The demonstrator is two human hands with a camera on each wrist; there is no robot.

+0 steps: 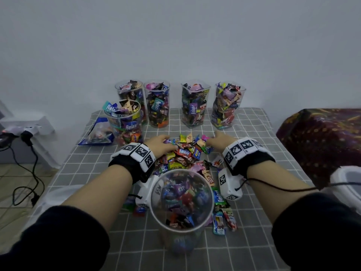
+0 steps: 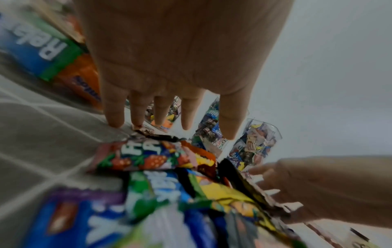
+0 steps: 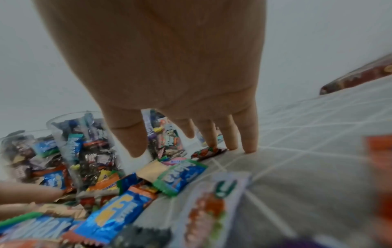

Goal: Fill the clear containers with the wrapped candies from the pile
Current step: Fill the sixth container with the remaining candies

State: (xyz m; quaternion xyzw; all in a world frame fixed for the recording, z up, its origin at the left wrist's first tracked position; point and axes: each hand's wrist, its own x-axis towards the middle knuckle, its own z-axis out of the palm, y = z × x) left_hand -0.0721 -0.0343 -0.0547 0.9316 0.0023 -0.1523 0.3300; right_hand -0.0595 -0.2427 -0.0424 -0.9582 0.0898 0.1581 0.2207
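from the head view, the left hand (image 1: 159,144) and right hand (image 1: 219,140) are flanking the far side of the candy pile (image 1: 185,155) at the middle of the surface (image 1: 78,169), with the part-filled container (image 1: 180,200) standing nearer the front edge, behind both wrists. in the left wrist view, the left grip is lying released, fingers (image 2: 115,114) straight and touching the cloth, wrappers just below the palm. in the right wrist view, the right grip is likewise spread with fingertips (image 3: 250,144) down, the pile lying to its inner side, both hands about equally near.

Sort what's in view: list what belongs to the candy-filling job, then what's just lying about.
Job:
- candy pile
- near container, partly filled
- five full containers
- left hand
- right hand

Lying about:
- blue bag
- cables
- patterned cloth
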